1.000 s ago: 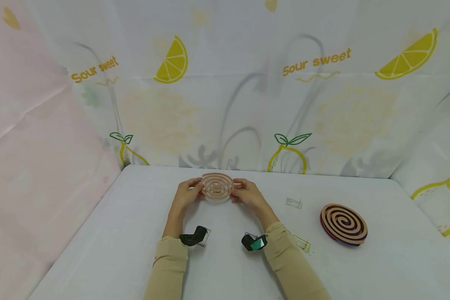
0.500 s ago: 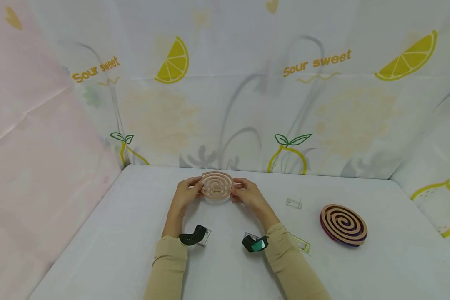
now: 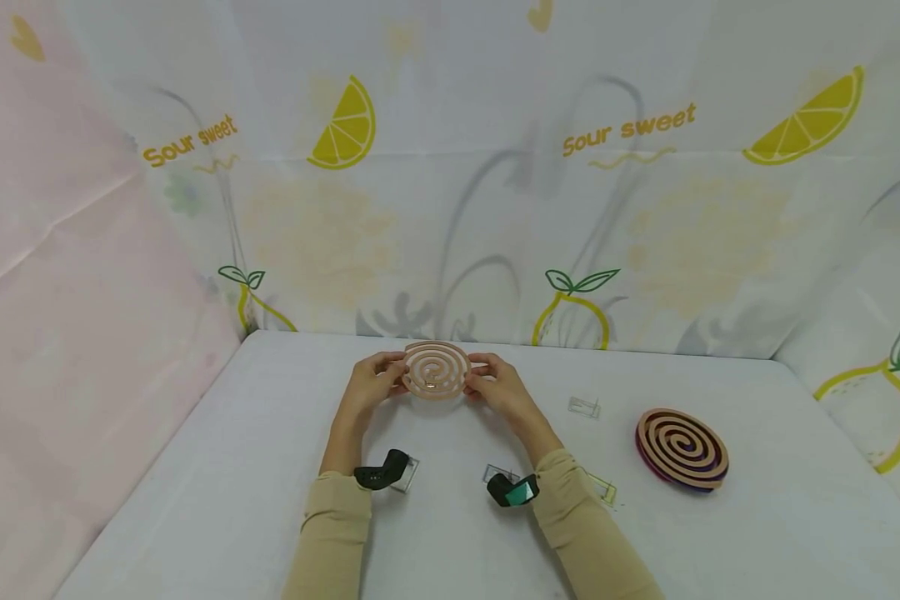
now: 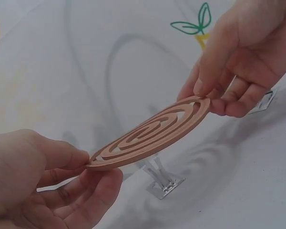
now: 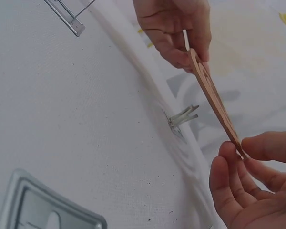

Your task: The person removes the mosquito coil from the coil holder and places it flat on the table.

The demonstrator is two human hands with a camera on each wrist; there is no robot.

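A flat tan mosquito coil [image 3: 437,372] is held between both hands near the back of the table. My left hand [image 3: 371,387] pinches its left rim between thumb and fingers. On the opposite rim, the thumb and fingers of my right hand [image 3: 497,390] pinch it too. A small metal coil stand [image 4: 166,187] with upright prongs stands on the table below the coil. In the right wrist view the coil [image 5: 213,98] is nearly edge-on and apart from that stand [image 5: 181,119].
A stack of mosquito coils [image 3: 681,450], tan over dark purple, lies at the right. Further metal stands lie about: one wire-like stand [image 3: 584,407] right of the hands, a yellowish one [image 3: 605,490] beside the right sleeve, others [image 3: 408,475] near the wrists. Printed cloth walls [image 3: 450,250] border the table.
The coil has risen slightly and tilted a little, so the stand beneath shows lower through its rings. Both hands keep their hold on its rims.
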